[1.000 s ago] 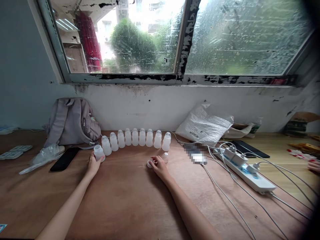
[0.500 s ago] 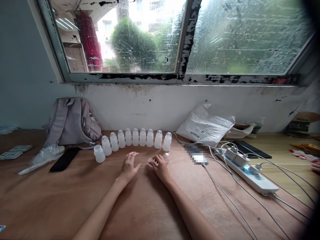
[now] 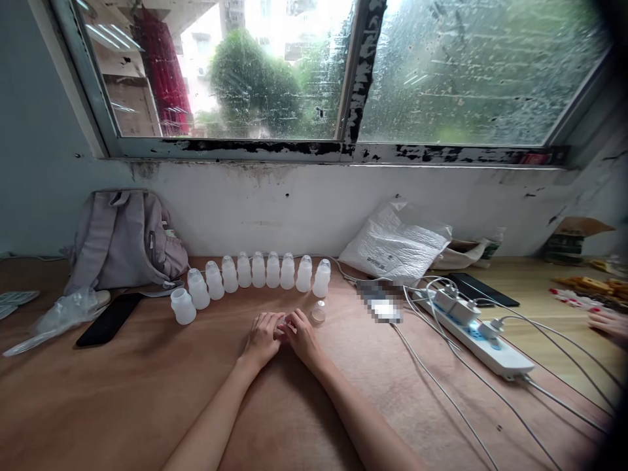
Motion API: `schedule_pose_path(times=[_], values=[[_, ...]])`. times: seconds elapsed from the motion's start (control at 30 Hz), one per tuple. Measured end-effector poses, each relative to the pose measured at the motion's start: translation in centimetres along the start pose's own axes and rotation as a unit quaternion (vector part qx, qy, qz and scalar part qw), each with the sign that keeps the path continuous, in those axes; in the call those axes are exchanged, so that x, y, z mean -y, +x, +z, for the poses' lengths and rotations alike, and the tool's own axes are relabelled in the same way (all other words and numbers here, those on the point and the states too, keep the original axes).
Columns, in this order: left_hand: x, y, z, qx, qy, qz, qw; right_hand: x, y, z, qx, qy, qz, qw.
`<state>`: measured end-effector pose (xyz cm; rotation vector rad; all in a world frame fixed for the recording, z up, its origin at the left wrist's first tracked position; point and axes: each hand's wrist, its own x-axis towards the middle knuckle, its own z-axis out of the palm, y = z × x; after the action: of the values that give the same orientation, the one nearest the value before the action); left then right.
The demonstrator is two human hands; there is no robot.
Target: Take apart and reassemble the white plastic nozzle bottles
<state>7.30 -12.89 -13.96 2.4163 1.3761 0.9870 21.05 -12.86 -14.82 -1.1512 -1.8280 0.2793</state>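
My left hand (image 3: 265, 337) and my right hand (image 3: 301, 337) meet above the brown table (image 3: 147, 399). Their fingers close round a small clear piece (image 3: 282, 322), mostly hidden between them. Just right of my right hand a small clear dome-shaped cap (image 3: 318, 312) stands on the table. Behind the hands, several frosted white bottles with clear caps (image 3: 258, 269) form a curved row. At its left end stands a bottle with an open top and no cap (image 3: 183, 306).
At the left are a grey backpack (image 3: 125, 239), a clear plastic bag (image 3: 69, 313) and a black phone (image 3: 108, 319). A silver padded bag (image 3: 397, 242), a white power strip (image 3: 483, 340) and cables lie at the right. Another person's hand (image 3: 608, 322) shows at the right edge.
My left hand has moved right and closed on the small clear piece that my right hand holds. My right hand has drawn away from the dome-shaped cap. The view has shifted slightly right.
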Motion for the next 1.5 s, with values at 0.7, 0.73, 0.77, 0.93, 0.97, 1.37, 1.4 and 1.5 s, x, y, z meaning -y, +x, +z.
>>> schedule_pose_path(times=[0.7,0.73,0.77,0.93,0.97,1.37,1.4,1.5], values=[[-0.2,0.3,-0.3,-0.037,0.003,-0.068,0.997,1.0,-0.4,1.3,-0.083,0.036,-0.003,0.996],[-0.1,0.3,-0.2,-0.029,-0.001,-0.073,0.997,1.0,-0.4,1.3,-0.090,0.037,0.001,0.995],[0.0,0.2,-0.1,-0.025,-0.004,-0.076,0.997,1.0,-0.3,1.3,-0.099,0.037,0.007,0.994],[1.3,0.4,-0.8,-0.072,0.066,-0.133,0.986,0.8,0.2,0.8,-0.146,0.049,0.050,0.987],[1.8,0.4,-1.2,-0.082,0.095,-0.153,0.980,0.6,0.3,0.8,-0.146,0.055,0.059,0.986],[6.4,-0.4,-4.8,-0.093,0.212,-0.309,0.922,-1.4,2.5,3.5,-0.025,-0.001,0.068,0.997],[6.3,-0.4,-4.7,-0.091,0.212,-0.308,0.923,-1.3,2.6,3.7,-0.018,-0.012,0.061,0.998],[6.2,-0.3,-4.5,-0.086,0.210,-0.307,0.924,-1.3,2.8,4.0,-0.002,-0.023,0.060,0.998]])
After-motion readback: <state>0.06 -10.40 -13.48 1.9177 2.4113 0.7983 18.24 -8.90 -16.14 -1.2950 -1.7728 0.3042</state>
